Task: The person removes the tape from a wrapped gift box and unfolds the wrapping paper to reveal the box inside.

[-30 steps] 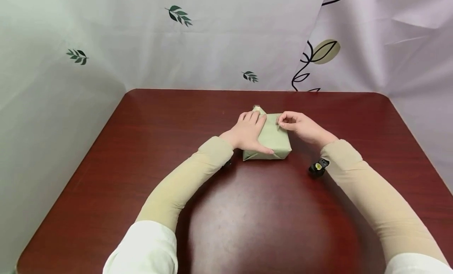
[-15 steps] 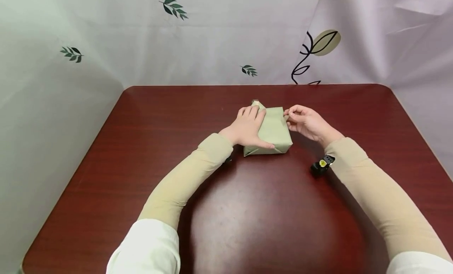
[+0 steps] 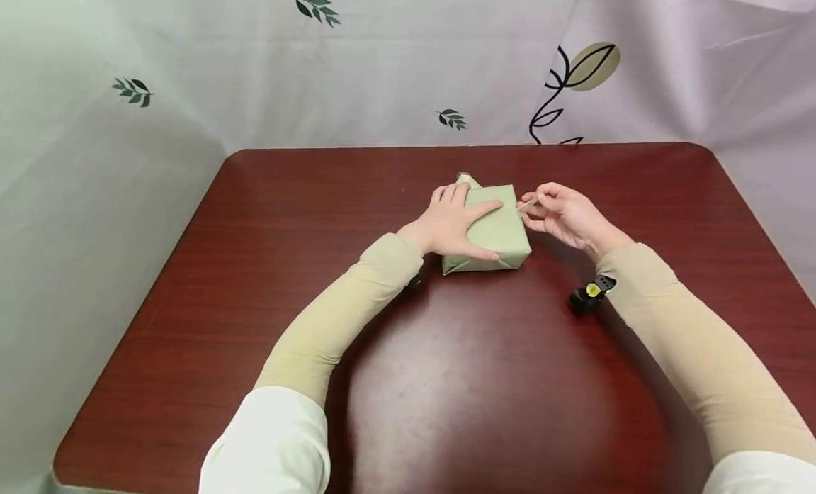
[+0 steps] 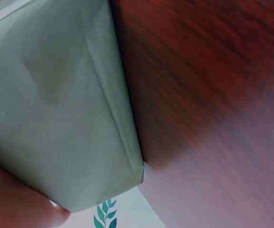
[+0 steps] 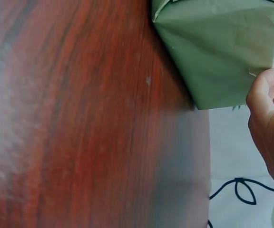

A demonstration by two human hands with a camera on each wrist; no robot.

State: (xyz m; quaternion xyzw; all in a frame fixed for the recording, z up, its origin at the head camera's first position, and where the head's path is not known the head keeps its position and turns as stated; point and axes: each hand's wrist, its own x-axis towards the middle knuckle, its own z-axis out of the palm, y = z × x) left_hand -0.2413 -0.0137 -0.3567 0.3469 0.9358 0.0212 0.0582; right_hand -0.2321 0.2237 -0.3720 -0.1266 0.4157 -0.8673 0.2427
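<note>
A box-shaped package (image 3: 500,232) in pale green paper lies on the table, its near end folded in. My left hand (image 3: 446,223) rests across its top with the fingers spread; one finger of it shows at the lower left of the left wrist view. At the package's far right edge, my right hand (image 3: 569,214) pinches a thin, pale strip (image 3: 528,204) like clear tape, which runs to the paper. In the right wrist view, a small whitish tab (image 5: 252,73) shows at the fingertips against the package's green side (image 5: 218,57). A folded paper point (image 3: 468,181) sticks out at the back.
The package stands on a dark red-brown wooden table (image 3: 306,196) with rounded far corners. Behind it hangs a pale curtain (image 3: 382,76) with leaf prints. A small black device (image 3: 586,295) hangs at my right wrist.
My right hand has moved right, from over the package's top to beyond its right edge, and the pale strip now shows stretched out. My left index finger has spread away from the others.
</note>
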